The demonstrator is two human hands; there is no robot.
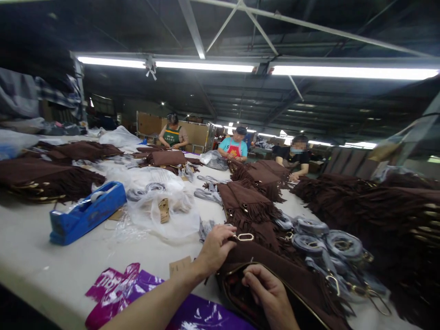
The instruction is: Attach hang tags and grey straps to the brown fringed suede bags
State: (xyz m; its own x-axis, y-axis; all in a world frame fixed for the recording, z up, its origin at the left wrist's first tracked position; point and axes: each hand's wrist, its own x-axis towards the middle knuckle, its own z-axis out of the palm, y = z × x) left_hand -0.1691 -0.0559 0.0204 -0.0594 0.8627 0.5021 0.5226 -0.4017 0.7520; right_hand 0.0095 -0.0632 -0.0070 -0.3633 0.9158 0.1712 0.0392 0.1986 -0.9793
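A brown suede fringed bag (275, 270) lies open in front of me on the white table (30, 256). My left hand (216, 247) pinches the bag's upper edge beside a gold clasp ring (244, 237). My right hand (266, 288) is closed on the bag's open rim, its fingers curled over the zip edge. More brown fringed bags (245, 199) lie just beyond.
A blue tape dispenser (85, 213) sits at the left, clear plastic bags (161, 201) behind it, a purple bag (137, 293) near me. Wrapped grey straps (330, 240) lie at the right. Piles of brown bags (388, 215) line both sides. Three people work at the far end.
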